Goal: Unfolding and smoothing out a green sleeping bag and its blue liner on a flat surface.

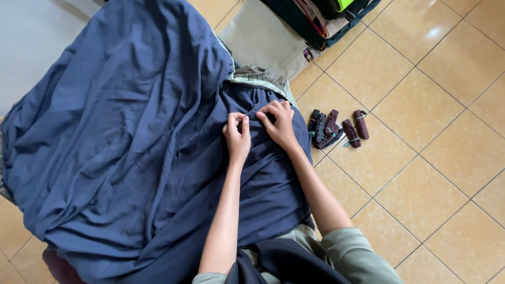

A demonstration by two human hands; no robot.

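Item: our left hand (238, 138) and right hand (279, 124), fingertips pinched shut on one fold of the navy cloth (121, 147), which spreads from them toward nine o'clock, dark rolled ties (336, 128) lying at three o'clock on the tile floor (436, 137)

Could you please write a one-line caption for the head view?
Both hands, left hand and right hand, pinch a fold of dark blue cloth beside small dark rolled bundles on tiled floor.

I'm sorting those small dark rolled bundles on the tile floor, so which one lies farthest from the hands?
The brown bundle at the far right end of the row, slightly apart from the others; the black ones lie nearest the blue cloth.
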